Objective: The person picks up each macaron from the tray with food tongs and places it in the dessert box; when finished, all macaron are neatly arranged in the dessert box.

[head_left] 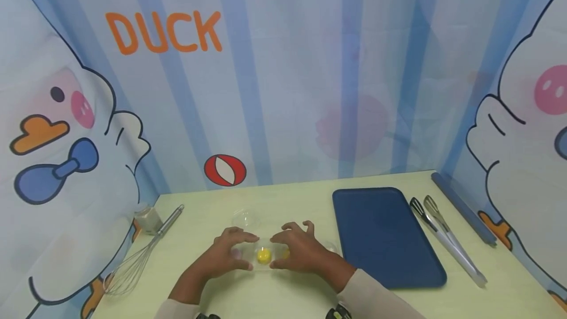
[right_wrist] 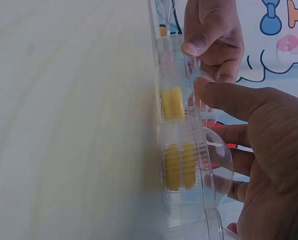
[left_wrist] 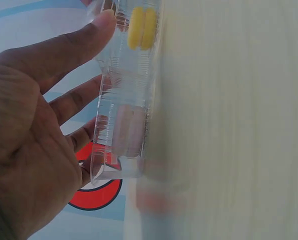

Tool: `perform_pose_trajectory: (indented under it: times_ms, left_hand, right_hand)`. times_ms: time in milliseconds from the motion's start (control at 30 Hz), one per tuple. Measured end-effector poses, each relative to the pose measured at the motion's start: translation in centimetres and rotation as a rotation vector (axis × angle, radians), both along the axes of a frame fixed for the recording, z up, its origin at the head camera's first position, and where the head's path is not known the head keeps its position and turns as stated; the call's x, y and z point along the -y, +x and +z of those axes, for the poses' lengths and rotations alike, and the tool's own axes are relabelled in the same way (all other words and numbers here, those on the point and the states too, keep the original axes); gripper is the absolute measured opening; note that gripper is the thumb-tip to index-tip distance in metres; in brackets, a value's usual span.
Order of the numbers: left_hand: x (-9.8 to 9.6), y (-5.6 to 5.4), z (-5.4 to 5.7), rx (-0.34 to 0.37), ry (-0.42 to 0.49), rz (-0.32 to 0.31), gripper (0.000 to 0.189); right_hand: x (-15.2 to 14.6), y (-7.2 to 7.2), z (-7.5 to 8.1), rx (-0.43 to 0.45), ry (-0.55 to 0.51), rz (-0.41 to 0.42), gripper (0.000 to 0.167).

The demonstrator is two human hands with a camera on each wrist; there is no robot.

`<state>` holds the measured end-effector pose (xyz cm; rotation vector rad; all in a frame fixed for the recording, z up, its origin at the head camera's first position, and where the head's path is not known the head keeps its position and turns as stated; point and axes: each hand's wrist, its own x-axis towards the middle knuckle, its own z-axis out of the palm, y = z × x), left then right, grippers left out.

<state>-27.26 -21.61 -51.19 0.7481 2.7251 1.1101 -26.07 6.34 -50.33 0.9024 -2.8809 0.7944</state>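
Observation:
A clear plastic container (left_wrist: 126, 80) lies on the table beneath both hands. In the head view a yellow macaron (head_left: 264, 255) shows in its middle, between the hands. The left wrist view shows a pale pink macaron (left_wrist: 128, 131) at the left end; another yellow macaron (right_wrist: 180, 167) sits towards the right end. My left hand (head_left: 220, 255) holds the container's left part, thumb on the near edge and fingers at the far side. With thumb and fingers likewise on opposite edges, my right hand (head_left: 305, 251) grips it right of the middle.
Behind the container lies a clear plastic dome (head_left: 246, 218); another clear round piece (head_left: 330, 246) is partly hidden by the right hand. A whisk (head_left: 146, 250) and a small jar (head_left: 148, 219) are at left. A blue tray (head_left: 385, 235), tongs (head_left: 454, 242) and a blue roll (head_left: 462, 208) are at right.

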Motion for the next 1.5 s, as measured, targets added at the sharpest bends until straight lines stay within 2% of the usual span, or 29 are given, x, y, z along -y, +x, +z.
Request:
perform_pose_trajectory:
  times_ms: [367, 500, 733, 1100, 1500]
  left_hand:
    - [0.02, 0.06, -0.12, -0.011, -0.025, 0.025, 0.057]
    - [0.02, 0.08, -0.09, -0.009, -0.029, 0.014, 0.056]
    - [-0.09, -0.27, -0.54, -0.065, -0.039, -0.022, 0.056]
    - [-0.31, -0.06, -0.28, -0.029, -0.021, 0.005, 0.054]
    - [-0.11, -0.14, -0.47, -0.076, -0.024, -0.027, 0.058]
  right_hand:
    - [0.21, 0.14, -0.16, -0.027, 0.081, -0.011, 0.056]
    - [0.3, 0.14, -0.2, -0.02, 0.107, -0.017, 0.057]
    - [0.59, 0.43, -0.1, -0.045, 0.135, -0.047, 0.056]
    - [0.61, 0.51, -0.16, -0.029, 0.131, -0.043, 0.056]
    - [0.58, 0.37, -0.03, -0.023, 0.111, -0.027, 0.055]
